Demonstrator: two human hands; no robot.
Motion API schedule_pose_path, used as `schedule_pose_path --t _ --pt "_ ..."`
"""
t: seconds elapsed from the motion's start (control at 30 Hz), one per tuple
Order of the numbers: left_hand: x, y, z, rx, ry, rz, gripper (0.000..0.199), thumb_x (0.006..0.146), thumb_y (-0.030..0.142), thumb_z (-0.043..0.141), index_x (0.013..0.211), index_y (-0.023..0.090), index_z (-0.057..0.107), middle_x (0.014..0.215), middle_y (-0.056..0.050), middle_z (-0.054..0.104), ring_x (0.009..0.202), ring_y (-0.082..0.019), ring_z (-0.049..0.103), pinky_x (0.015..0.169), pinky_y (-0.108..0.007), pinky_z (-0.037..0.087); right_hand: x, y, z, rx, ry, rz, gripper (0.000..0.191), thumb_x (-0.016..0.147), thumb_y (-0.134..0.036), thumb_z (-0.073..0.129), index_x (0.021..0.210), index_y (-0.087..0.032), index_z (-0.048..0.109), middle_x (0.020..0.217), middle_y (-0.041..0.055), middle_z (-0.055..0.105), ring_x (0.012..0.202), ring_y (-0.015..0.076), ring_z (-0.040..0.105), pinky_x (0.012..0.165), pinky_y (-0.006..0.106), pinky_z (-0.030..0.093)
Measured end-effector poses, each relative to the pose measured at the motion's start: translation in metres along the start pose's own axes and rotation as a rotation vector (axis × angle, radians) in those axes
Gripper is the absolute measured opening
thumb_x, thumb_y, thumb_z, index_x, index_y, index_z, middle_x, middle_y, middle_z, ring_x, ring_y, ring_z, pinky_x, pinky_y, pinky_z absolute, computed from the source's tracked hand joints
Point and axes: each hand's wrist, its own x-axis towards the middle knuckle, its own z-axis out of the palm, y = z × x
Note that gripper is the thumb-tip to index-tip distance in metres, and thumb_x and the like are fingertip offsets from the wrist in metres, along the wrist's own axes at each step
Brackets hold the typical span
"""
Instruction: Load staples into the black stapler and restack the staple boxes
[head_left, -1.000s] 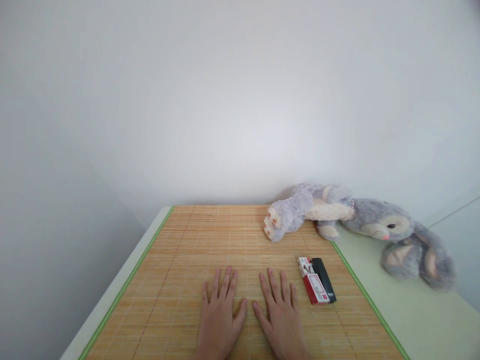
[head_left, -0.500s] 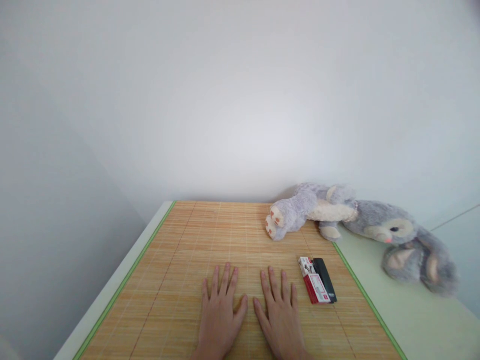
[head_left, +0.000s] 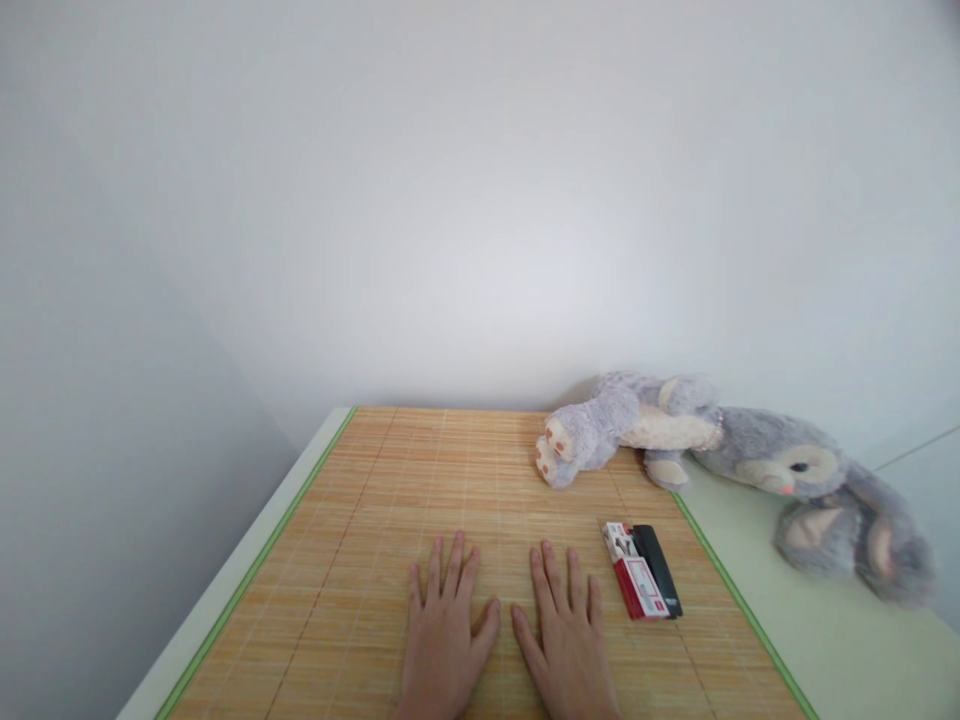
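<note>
My left hand (head_left: 444,635) lies flat on the bamboo mat (head_left: 360,600), palm down with its fingers spread. Beside it, my right hand (head_left: 566,640) rests the same way, a small gap between the two thumbs. Neither hand holds anything. To the right of my right hand, apart from it, are small red and white boxes (head_left: 637,585) with printed labels. Against their right side lies a black stapler (head_left: 658,570).
A grey plush rabbit (head_left: 667,430) lies on its side along the back right, its legs on the mat and its head and ears on the pale table (head_left: 840,640). Behind the table rises a white wall (head_left: 480,200).
The whole view has shifted slightly, so everything sits a little lower and to the right. Both hands stay flat on the mat, and nothing has been picked up.
</note>
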Motion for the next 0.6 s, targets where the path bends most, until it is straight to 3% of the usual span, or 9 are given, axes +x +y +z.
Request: schedule_pose_path --t 0.33,0.47,0.6 --pt "-0.0038 -0.0009 0.0031 0.043 0.002 0.039 0.049 0.098 0.049 0.048 0.137 0.023 0.062 0.171 -0.003 0.024 0.16 -0.034 0.008 0.129 -0.059 0.01 0.0011 -0.0005 -0.0033 -0.045 -0.033 0.018 0.066 0.101 -0.06 0.039 0.155 -0.022 0.048 0.171 0.003 0.019 0.159 0.0399 0.003 0.126 0.067 0.008" --pt "-0.0041 -0.0008 0.0021 0.088 0.002 0.082 0.056 0.1 0.045 0.047 0.154 0.033 0.045 0.172 0.0 0.022 0.16 -0.034 0.011 0.127 -0.063 0.012 0.0002 -0.0009 -0.0021 -0.086 -0.039 0.016 0.071 0.101 -0.065 0.034 0.155 -0.021 0.047 0.172 0.0048 0.018 0.159 0.0413 0.004 0.124 0.069 0.012" --pt "-0.0029 0.0003 0.0006 0.153 0.029 0.096 0.067 0.1 0.046 0.047 0.162 0.038 0.024 0.172 0.002 0.02 0.159 -0.035 0.014 0.125 -0.064 0.014 0.0001 -0.0006 0.0005 -0.146 -0.027 0.007 0.075 0.101 -0.068 0.029 0.161 -0.022 0.035 0.172 0.0045 0.016 0.159 0.0414 0.007 0.123 0.07 0.015"
